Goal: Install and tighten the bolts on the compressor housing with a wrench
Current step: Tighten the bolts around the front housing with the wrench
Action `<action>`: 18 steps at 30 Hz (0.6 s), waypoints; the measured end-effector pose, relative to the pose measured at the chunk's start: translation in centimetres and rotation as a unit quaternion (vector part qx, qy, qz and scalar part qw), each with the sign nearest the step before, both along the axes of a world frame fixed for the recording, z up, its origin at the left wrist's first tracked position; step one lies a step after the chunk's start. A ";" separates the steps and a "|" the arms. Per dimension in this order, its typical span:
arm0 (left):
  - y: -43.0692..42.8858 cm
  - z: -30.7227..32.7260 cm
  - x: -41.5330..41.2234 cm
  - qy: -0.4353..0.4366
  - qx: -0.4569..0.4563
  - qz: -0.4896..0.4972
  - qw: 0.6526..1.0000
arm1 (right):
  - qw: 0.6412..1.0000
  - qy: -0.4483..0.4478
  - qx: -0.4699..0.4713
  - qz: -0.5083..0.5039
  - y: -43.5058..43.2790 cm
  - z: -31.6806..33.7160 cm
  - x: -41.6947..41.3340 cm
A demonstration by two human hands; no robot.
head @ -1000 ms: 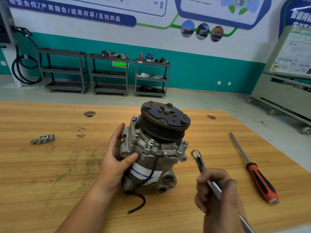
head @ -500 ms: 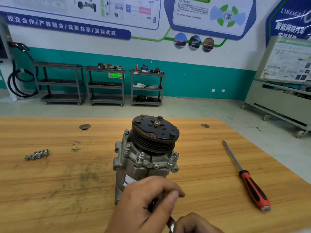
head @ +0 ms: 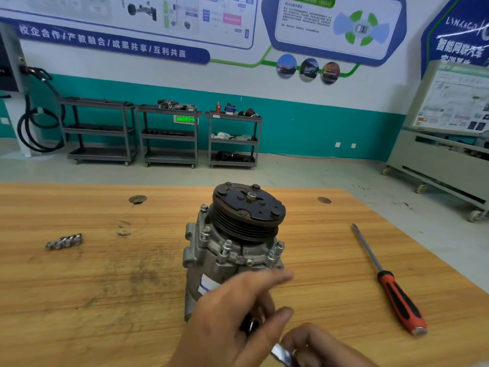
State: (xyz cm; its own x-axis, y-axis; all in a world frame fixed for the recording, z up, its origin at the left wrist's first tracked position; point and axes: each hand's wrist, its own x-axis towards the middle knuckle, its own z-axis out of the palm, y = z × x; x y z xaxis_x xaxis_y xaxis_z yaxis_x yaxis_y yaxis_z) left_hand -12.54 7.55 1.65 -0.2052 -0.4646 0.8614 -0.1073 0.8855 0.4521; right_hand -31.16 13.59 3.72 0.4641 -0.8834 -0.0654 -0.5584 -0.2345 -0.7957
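Note:
The grey compressor (head: 211, 260) stands upright at the middle of the wooden table (head: 79, 300), its dark pulley (head: 248, 207) on top. Several bolts (head: 227, 246) sit in the flange under the pulley. In front of the compressor my left hand (head: 227, 321) has the forefinger stretched out and the thumb across the ring end of the wrench (head: 254, 325), which lies against the palm. My right hand (head: 320, 348) grips the wrench's shiny shaft at the bottom edge. The compressor's lower front is hidden behind my left hand.
A cluster of loose bolts (head: 64, 241) lies at the table's left. A screwdriver with a red-black handle (head: 399, 300) lies on the right. Three grey carts (head: 169, 136) stand by the teal wall, and a grey cabinet (head: 436, 160) on wheels at far right.
My left hand left the compressor's side and came over to the wrench's ring end. Both hands dropped toward the bottom edge, and the view tilted up. The left forefinger has since straightened.

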 end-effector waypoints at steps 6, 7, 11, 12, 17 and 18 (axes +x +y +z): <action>-6.3 -1.4 3.9 0.186 -0.046 0.101 0.976 | 0.994 0.042 -0.103 -0.021 -5.4 3.9 -3.3; -7.2 -1.8 4.1 0.194 -0.030 0.122 0.973 | 0.986 0.073 -0.146 -0.033 -6.3 4.3 -3.6; -8.6 -4.6 3.5 0.114 0.138 0.131 0.975 | 0.965 0.172 -0.196 -0.016 -9.5 5.8 -4.1; -8.7 -5.2 3.5 0.111 0.177 0.112 0.971 | 0.964 0.186 -0.190 -0.006 -10.2 6.0 -4.1; -9.1 -5.8 4.3 0.127 0.268 0.042 0.954 | 0.955 0.234 -0.170 0.070 -12.5 6.6 -3.7; -9.2 -5.9 4.4 0.128 0.279 0.040 0.951 | 0.952 0.247 -0.161 0.079 -12.8 6.8 -3.4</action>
